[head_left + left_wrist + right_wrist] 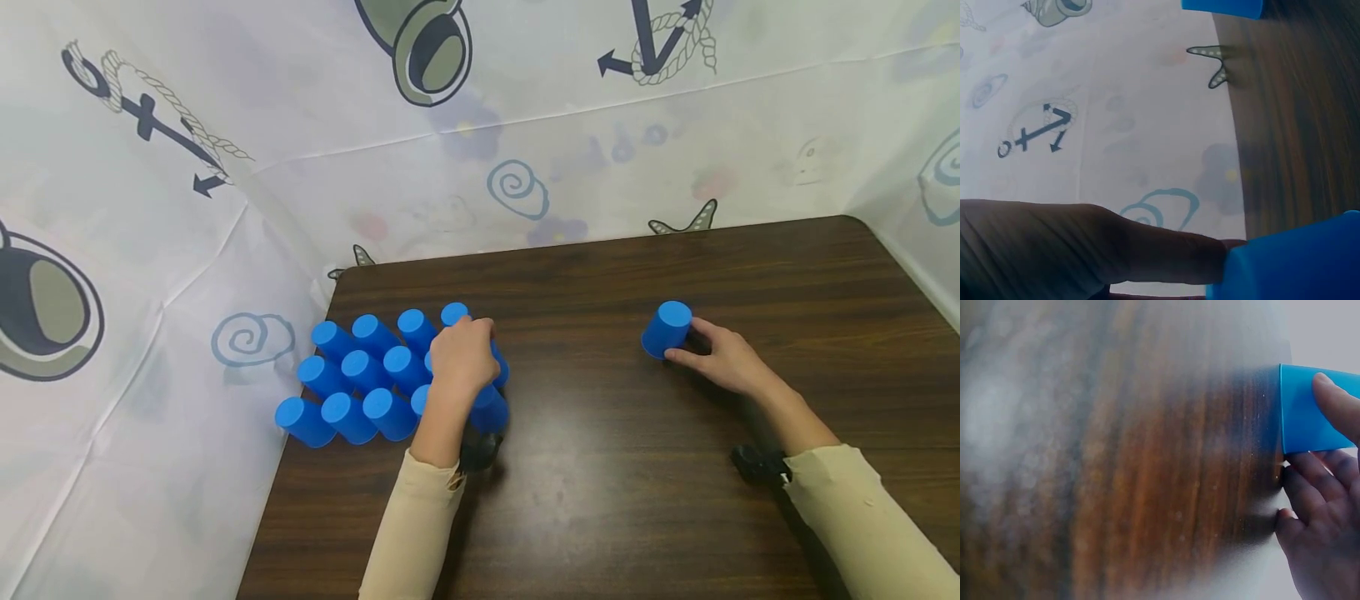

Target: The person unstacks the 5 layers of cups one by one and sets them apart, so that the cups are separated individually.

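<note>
Several blue plastic cups (388, 413) stand upside down in three close rows on the left of the table. Over the right end of these rows, my left hand (461, 358) grips a blue cup (499, 367), which it partly hides. In the left wrist view the thumb (1172, 253) presses against the side of that cup (1297, 262). Well to the right, my right hand (723, 357) holds a single upside-down blue cup (666, 331) between thumb and fingers. The right wrist view has this cup's rim (1283, 412) at the tabletop, its thumb on the near side.
The dark wood-grain table (585, 500) has a rounded far right corner. A white printed cloth (420, 192) hangs behind it and along the sides. Black wrist cameras (757, 463) sit at both cuffs, the left one close to a front-row cup (489, 408).
</note>
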Action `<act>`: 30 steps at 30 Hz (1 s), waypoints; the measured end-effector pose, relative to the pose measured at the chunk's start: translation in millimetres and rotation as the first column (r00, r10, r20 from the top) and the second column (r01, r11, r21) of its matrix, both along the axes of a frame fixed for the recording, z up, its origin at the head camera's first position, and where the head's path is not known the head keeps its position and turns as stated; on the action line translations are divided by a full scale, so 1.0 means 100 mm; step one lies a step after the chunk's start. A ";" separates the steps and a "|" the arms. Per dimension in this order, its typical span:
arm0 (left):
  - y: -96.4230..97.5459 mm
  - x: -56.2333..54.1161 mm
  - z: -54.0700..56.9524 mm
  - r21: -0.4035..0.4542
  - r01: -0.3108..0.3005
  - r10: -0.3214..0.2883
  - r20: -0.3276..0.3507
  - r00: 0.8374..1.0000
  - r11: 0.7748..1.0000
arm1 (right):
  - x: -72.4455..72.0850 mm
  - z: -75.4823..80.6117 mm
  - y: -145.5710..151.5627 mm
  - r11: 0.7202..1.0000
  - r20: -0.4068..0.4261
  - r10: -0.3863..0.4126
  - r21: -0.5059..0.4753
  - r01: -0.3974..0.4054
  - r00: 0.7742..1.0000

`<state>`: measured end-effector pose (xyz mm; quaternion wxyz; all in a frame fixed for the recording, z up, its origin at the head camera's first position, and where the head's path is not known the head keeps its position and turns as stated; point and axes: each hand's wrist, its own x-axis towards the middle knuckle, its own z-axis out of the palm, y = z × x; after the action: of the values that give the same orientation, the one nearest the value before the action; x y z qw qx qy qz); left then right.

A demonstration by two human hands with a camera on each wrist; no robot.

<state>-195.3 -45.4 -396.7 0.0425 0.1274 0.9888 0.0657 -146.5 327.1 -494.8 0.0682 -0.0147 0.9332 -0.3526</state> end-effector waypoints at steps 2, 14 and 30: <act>0.00 0.02 0.01 0.017 0.001 0.000 -0.018 1.000 1.000 | 0.00 0.00 0.00 1.000 -0.006 -0.001 0.003 0.001 1.000; -0.03 0.06 -0.01 0.067 0.013 -0.006 -0.105 0.995 0.998 | -0.05 0.06 -0.03 1.000 0.001 0.007 0.015 -0.007 1.000; -0.02 0.08 -0.02 0.103 0.003 0.010 -0.124 0.992 0.995 | -0.28 0.25 -0.71 0.995 -0.038 0.094 0.043 -0.092 0.995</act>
<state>-187.2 -47.1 -399.2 -0.0257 0.1316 0.9850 0.1087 -174.6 255.8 -470.2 0.0660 -0.0637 0.9397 -0.3295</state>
